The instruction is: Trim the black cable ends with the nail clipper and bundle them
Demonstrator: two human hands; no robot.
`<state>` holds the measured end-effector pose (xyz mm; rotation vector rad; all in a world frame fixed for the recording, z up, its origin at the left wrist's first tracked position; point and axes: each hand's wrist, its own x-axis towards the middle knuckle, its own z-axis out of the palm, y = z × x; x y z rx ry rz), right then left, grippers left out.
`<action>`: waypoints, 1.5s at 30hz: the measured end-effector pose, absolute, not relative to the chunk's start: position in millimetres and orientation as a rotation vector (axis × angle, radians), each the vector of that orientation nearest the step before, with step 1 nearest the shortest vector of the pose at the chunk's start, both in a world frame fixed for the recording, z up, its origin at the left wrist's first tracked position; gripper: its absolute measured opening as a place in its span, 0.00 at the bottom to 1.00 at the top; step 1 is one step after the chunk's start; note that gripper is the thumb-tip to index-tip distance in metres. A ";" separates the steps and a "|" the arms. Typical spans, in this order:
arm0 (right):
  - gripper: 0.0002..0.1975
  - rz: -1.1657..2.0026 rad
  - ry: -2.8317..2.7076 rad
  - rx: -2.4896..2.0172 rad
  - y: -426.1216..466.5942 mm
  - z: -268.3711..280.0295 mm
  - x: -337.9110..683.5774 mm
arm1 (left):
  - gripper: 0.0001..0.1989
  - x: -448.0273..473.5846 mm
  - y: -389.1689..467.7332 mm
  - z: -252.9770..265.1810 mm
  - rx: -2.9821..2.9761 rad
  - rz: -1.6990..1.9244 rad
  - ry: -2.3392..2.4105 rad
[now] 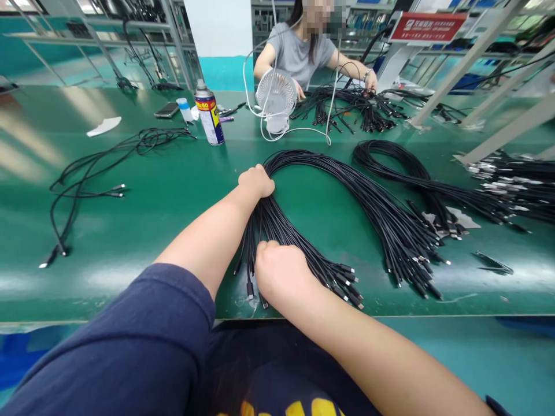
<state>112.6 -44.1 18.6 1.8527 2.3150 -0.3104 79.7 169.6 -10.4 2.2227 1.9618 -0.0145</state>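
A workshop with a long green bench running across the view, metal racks behind it, and a second person seated at the far side over a tangle of cables. On the bench directly ahead lies a large bundle of black cables, bent into an arch: one leg runs down under the hands, the other fans out to the right, ending in a spread of small plugs. A second bundle loops just beyond it to the right. To the left, well apart, lies a loose cable. Behind stand a small white fan and a spray can (label too small to read). The left hand is clenched over the bundle near the top of its arch. The right hand is closed on the near leg of the bundle, just above its plugs; its fingers are hidden under the hand, so how many cables they grip cannot be told. Both forearms cover part of the near leg.
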 end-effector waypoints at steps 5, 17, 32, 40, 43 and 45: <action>0.10 -0.358 2.343 1.821 -40.4 37.0 126.7 | 0.30 84.5 171.0 -1.8 2.199 -0.072 1.949; 0.08 -0.376 2.346 1.887 -35.7 13.2 125.2 | 0.30 86.3 178.6 -7.5 2.259 -0.051 1.923; 0.10 -0.428 2.365 1.789 -43.1 25.8 128.8 | 0.27 90.4 184.1 -14.0 2.294 0.003 1.862; 0.14 -0.742 2.316 1.916 -53.7 63.8 192.5 | 0.26 50.9 200.4 -12.2 2.475 0.012 1.633; 0.11 -0.771 2.366 2.262 -70.0 38.1 243.6 | 0.31 14.7 190.4 -8.5 2.647 0.021 1.348; 0.07 -0.795 2.387 2.390 -83.6 13.3 267.3 | 0.36 -7.0 170.0 -7.2 2.742 0.023 1.149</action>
